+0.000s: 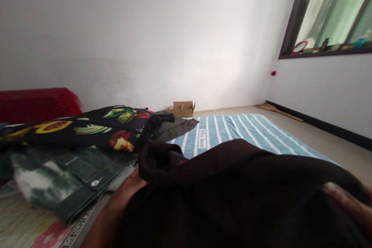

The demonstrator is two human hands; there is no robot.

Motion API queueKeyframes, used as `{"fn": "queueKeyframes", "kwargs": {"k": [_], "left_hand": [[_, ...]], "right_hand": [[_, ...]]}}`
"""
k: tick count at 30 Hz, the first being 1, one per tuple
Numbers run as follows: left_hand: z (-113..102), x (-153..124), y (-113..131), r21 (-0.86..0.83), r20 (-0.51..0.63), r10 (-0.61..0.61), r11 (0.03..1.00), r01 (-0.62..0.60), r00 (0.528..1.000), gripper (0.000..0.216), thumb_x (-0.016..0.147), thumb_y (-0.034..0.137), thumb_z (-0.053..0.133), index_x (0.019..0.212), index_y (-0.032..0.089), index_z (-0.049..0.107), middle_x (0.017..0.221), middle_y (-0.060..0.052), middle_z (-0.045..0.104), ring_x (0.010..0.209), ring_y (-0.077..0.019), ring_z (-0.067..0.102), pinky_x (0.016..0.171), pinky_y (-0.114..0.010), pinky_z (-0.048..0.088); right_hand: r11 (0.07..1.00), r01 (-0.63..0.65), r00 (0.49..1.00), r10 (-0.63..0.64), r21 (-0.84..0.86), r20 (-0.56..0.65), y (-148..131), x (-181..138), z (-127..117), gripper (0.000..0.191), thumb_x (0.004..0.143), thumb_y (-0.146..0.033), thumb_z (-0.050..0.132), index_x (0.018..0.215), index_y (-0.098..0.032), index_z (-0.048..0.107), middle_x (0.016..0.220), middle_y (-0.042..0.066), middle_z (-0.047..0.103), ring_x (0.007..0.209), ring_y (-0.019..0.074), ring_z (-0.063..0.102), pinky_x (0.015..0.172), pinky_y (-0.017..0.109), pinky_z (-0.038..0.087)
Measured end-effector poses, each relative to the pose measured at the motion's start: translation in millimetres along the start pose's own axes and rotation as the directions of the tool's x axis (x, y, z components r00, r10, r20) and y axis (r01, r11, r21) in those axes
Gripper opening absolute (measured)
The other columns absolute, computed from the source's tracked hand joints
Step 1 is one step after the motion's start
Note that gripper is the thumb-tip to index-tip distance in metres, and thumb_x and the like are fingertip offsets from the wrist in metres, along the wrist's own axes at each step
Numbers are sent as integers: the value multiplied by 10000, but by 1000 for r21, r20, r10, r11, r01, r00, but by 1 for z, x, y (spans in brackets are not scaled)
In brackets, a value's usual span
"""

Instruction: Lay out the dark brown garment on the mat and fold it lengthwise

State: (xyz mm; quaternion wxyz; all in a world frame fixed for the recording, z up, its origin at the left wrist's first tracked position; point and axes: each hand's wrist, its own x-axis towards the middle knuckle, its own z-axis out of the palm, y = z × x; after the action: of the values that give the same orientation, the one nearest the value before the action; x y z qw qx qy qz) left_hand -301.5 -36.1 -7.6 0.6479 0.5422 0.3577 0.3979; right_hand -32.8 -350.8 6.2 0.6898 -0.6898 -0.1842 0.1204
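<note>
A black garment fills the lower middle and right of the head view, raised close to the camera; its kind cannot be made out. My left hand grips its left edge, with most of the fingers hidden behind the cloth. At the far right my right hand holds the other side, its thumb pressed on the fabric and slightly blurred. Left of my left hand lie green-and-white tie-dye trousers with a button at the waistband. Beyond them is a black fruit-print garment.
A grey cloth lies by the blue striped bed cover marked "With love". Against the back wall stand a small cardboard box and a red bundle. A straw broom lies near the right wall, below a window.
</note>
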Motion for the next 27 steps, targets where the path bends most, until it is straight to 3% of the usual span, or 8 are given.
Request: {"fn": "queueKeyframes", "kwargs": {"k": [5,8,12,15,18,20,23,27], "left_hand": [[-14,16,44,189,63,-178,968,164,982,408,382,231,851,747,179,676,601,10,683,618,-264,649,568,-333,538],[-11,30,63,273,136,-182,952,140,974,419,429,217,842,812,147,686,654,-7,700,618,-256,650,602,-366,532],[25,76,92,550,147,177,803,-230,973,422,597,316,770,923,69,668,747,11,695,729,-221,645,744,-381,495],[75,133,109,731,176,552,481,-484,815,455,748,394,645,945,-16,651,813,-10,662,879,-238,617,866,-389,418],[122,188,103,833,115,707,314,-455,698,542,786,336,624,1199,-3,530,1117,-139,620,1066,-258,558,933,-353,382],[140,211,85,865,84,703,300,-402,707,660,781,340,631,1306,-1,420,1233,-214,548,1137,-272,517,953,-341,375],[142,217,45,903,163,578,239,-356,800,481,831,353,540,1211,58,530,1209,-184,576,1122,-261,529,936,-314,383],[114,192,-15,932,229,363,187,-311,903,204,811,298,529,845,155,671,926,-106,687,908,-241,619,796,-292,425]], "right_hand": [[989,21,999,-15,-144,44,3,17,2,343,466,-541,752,795,-451,714,785,19,711,698,376,658,524,457,574],[991,27,997,-17,-132,77,-11,29,8,359,458,-557,759,765,-373,724,751,40,706,664,361,649,526,447,562],[958,171,977,-134,-230,167,-52,79,38,481,526,-609,708,828,-235,716,711,57,690,683,316,637,523,366,515],[835,345,938,-317,-427,138,-76,153,75,447,724,-527,588,908,-132,687,809,62,684,804,252,623,670,301,478],[754,321,932,-358,-573,51,-75,229,108,444,883,-421,439,1118,-86,610,1055,115,646,1004,233,578,828,300,412],[726,247,946,-323,-641,-2,-60,265,119,472,879,-389,474,1179,-34,559,1155,203,594,1104,284,526,910,354,367],[692,151,968,-247,-706,-35,-21,284,119,544,853,-383,525,1256,-20,488,1211,256,549,1128,322,513,905,395,373],[649,120,993,-94,-752,77,47,264,106,350,830,-423,531,886,-113,683,840,148,678,885,289,630,754,348,436]]}}
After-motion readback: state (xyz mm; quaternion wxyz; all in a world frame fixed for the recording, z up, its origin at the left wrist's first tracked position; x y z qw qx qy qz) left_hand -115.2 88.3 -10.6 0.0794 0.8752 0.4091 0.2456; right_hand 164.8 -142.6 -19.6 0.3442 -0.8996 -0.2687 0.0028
